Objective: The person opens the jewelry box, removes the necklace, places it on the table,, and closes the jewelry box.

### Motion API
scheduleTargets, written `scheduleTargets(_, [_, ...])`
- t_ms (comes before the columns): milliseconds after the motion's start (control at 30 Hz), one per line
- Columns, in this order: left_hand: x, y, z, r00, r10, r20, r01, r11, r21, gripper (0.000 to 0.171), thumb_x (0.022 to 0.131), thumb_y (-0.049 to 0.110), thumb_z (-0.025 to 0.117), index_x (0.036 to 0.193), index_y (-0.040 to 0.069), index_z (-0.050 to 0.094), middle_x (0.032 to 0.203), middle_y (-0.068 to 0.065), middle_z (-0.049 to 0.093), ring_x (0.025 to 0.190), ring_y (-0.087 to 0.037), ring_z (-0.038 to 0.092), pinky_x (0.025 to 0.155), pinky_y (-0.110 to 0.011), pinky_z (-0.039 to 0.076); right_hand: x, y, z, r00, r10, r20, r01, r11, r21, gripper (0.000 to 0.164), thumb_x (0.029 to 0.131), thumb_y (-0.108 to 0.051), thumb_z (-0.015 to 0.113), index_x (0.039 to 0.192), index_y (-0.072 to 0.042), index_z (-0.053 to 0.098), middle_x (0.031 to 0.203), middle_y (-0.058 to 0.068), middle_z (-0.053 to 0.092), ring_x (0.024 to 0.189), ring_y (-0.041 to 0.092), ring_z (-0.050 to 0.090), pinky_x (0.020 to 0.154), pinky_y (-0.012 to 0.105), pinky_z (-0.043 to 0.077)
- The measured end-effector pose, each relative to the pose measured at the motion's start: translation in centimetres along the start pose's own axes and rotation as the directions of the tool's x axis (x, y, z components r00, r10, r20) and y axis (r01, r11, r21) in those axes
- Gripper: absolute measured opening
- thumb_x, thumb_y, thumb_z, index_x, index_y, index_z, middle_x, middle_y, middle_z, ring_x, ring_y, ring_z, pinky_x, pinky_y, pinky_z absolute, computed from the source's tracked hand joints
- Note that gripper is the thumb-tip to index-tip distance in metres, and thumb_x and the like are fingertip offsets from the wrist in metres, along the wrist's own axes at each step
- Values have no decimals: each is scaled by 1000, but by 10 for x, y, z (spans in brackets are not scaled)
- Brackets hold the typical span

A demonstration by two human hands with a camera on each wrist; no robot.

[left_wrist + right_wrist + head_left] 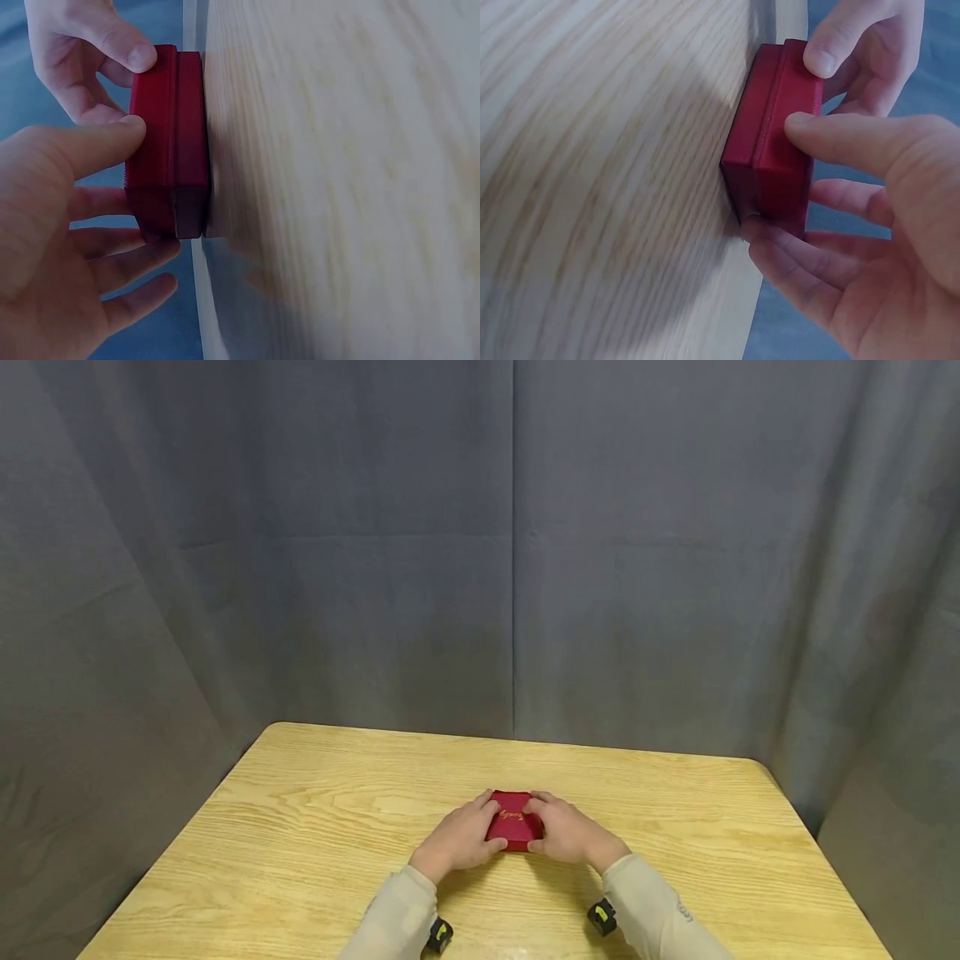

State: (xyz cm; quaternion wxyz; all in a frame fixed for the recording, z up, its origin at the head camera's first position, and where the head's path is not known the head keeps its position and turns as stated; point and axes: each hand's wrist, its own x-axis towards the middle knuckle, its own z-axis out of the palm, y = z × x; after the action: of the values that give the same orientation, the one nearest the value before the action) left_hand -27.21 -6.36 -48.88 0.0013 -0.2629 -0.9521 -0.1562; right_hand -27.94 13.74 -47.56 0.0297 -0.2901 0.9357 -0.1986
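A small red box [513, 821] with gold lettering on its top sits on the wooden table. Its lid looks closed, with a seam running round the side in both wrist views. My left hand [467, 833] grips the box's left side, thumb on the near face and fingers toward the far side. On the opposite side my right hand [567, 831] holds it the same way, its thumb [840, 139] pressed on the near face of the lid. What the box contains is hidden.
The light wooden table [315, 802] has rounded far corners. Grey curtains [390, 568] hang behind it and at both sides. A small black device is strapped at each wrist, below the sleeves [652, 902].
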Motion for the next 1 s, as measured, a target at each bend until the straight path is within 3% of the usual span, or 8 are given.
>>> scheduleTargets(567, [5, 13, 3, 1000, 28, 7, -28, 999, 28, 50, 87, 38, 66, 124, 6, 54, 139, -16, 44, 113, -27, 55, 93, -37, 45, -16, 6, -6, 999, -35, -14, 35, 999, -23, 41, 77, -13, 77, 112, 1, 61, 131, 28, 46, 114, 40, 51, 92, 46, 44])
scheduleTargets(1000, [8, 24, 4, 998, 39, 52, -41, 999, 34, 52, 86, 43, 67, 123, 9, 54, 135, -12, 46, 105, -20, 57, 87, -32, 48, -31, 8, -13, 1000, -18, 8, 18, 1000, -20, 42, 78, -14, 78, 113, 0, 60, 129, 25, 47, 109, 35, 54, 88, 45, 47])
